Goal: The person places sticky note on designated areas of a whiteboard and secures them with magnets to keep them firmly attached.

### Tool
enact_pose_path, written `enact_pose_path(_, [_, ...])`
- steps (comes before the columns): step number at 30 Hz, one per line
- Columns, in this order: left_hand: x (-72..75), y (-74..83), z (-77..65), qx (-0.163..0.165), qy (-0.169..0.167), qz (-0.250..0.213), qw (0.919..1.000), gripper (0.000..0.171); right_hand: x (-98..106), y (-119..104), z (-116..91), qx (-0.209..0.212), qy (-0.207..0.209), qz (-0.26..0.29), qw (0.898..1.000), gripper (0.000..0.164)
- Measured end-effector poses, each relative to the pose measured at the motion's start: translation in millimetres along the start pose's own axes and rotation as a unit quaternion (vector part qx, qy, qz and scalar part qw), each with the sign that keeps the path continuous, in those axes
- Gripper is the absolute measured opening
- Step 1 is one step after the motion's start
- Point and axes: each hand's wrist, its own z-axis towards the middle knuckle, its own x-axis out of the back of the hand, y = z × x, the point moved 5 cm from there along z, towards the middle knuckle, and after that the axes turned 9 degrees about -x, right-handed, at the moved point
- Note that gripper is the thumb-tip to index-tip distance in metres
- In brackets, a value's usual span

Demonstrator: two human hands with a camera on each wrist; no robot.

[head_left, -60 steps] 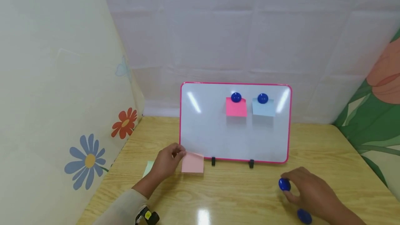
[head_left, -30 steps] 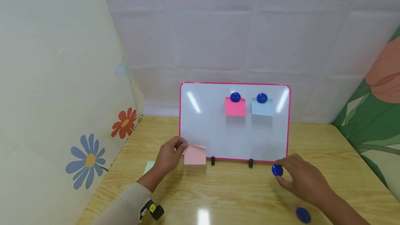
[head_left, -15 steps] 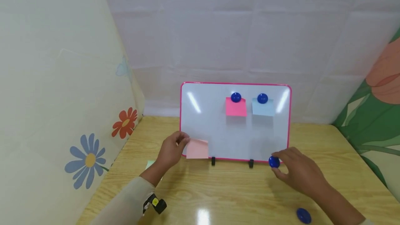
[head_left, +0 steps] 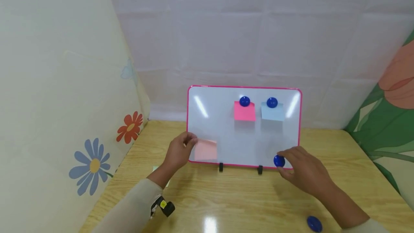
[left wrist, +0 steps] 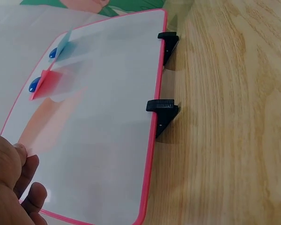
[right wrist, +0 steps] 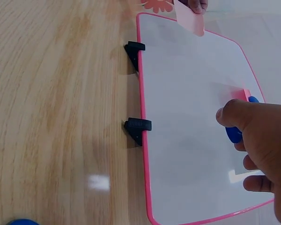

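Note:
My left hand (head_left: 179, 151) pinches a pale pink sticky note (head_left: 206, 150) by its upper left corner, in front of the lower left of a pink-framed whiteboard (head_left: 244, 143). In the left wrist view the note (left wrist: 49, 124) curves away from the thumb. Between thumb and fingers my right hand (head_left: 302, 170) holds a round blue magnet (head_left: 279, 161), close before the board's lower right corner. Up on the board hang a bright pink note (head_left: 244, 112) and a light blue note (head_left: 272, 112), each under a blue magnet.
Two black feet (head_left: 221, 167) support the board on the wooden table (head_left: 207, 197). A spare blue magnet (head_left: 314, 223) lies at the front right. Partly behind my left forearm is a pale green note (head_left: 156, 168). A pale wall cloth rises behind the board.
My left hand has raised the pale pink note from beside the board's lower edge to in front of it. My right hand has carried its magnet up and left, away from the one on the table.

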Motion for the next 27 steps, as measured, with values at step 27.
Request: enact_pose_path(27, [0.5,14.4,30.9,-0.017,0.017,0.012,0.9996,0.013,9.6,-16.4,28.6,0.015,0.027,-0.009,0.999,0.048])
